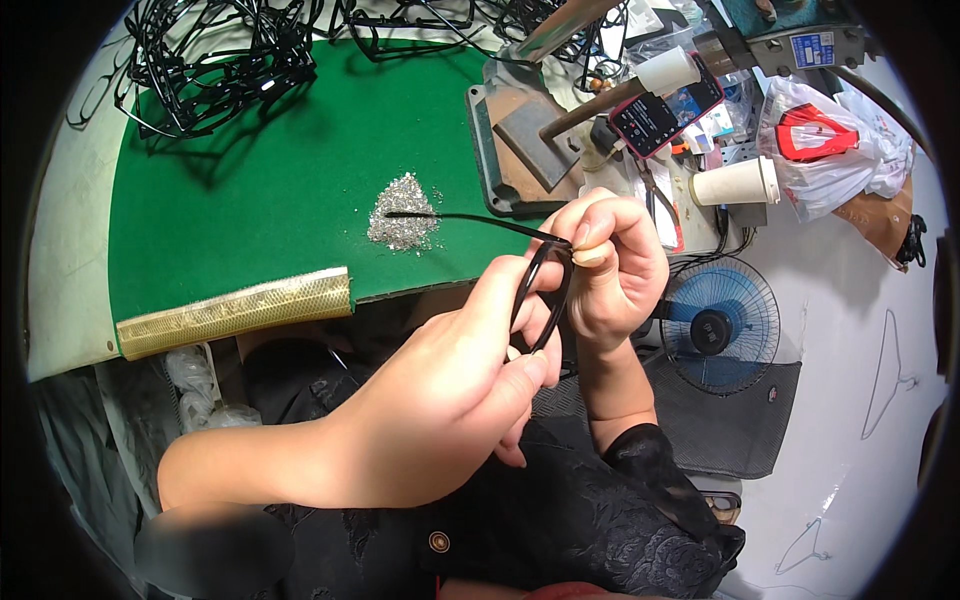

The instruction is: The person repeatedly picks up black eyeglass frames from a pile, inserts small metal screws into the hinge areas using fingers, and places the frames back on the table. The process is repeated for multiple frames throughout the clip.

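A black eyeglass frame (pixel 529 277) is in my left hand (pixel 440 385), whose fingers are closed around its rims. One thin black temple (pixel 470 218) stretches left from the hinge corner, its tip over a heap of tiny silvery metal parts (pixel 402 238), which look like screws. My right hand (pixel 625 265) is closed in a pinch at that hinge corner, thumb and fingertips touching or almost touching the frame. Whatever lies between those fingertips is too small to make out. Both hands are above the front edge of the green mat (pixel 270 235).
Tangled black eyeglass frames (pixel 215 75) pile up at the back left. A metal press base (pixel 530 140) stands behind my hands. To the right are a phone (pixel 665 115), a white cup (pixel 735 185) and a fan (pixel 712 330). A gold strip (pixel 235 308) covers the mat's front edge.
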`<action>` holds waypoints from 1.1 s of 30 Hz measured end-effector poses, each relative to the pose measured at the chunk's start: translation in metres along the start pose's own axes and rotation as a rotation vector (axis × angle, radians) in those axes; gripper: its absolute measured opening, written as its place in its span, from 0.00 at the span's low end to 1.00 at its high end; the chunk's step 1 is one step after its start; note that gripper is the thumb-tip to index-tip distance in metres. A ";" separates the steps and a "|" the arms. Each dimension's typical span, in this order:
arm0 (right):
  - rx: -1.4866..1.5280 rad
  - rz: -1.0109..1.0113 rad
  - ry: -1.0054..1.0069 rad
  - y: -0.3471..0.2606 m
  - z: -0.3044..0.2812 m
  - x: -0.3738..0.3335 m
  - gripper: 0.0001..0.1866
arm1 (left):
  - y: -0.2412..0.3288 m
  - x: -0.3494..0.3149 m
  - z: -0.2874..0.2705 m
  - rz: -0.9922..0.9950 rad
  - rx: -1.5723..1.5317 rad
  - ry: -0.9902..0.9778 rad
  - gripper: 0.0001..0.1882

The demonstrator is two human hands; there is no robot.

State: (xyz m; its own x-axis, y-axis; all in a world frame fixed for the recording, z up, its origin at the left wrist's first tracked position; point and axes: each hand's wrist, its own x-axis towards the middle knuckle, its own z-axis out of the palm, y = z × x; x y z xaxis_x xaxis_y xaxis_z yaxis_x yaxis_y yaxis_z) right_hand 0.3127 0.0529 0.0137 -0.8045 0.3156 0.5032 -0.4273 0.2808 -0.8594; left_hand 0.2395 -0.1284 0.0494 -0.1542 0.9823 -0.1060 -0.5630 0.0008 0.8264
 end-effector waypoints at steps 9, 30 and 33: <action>0.072 0.017 -0.007 0.000 0.005 0.003 0.13 | 0.007 -0.001 -0.003 -0.031 -0.129 -0.042 0.26; 0.234 0.087 -0.025 -0.004 0.005 0.005 0.14 | 0.006 -0.001 -0.002 -0.003 -0.219 -0.061 0.26; 0.232 0.089 -0.030 -0.004 0.003 0.005 0.15 | 0.007 -0.001 -0.002 -0.003 -0.232 -0.073 0.26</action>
State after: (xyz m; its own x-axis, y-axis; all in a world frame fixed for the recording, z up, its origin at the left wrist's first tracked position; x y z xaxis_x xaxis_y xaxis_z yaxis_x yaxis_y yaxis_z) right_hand 0.3085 0.0504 0.0192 -0.8534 0.3020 0.4248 -0.4349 0.0367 -0.8997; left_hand 0.2338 -0.1295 0.0538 -0.0982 0.9933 -0.0609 -0.7361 -0.0313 0.6761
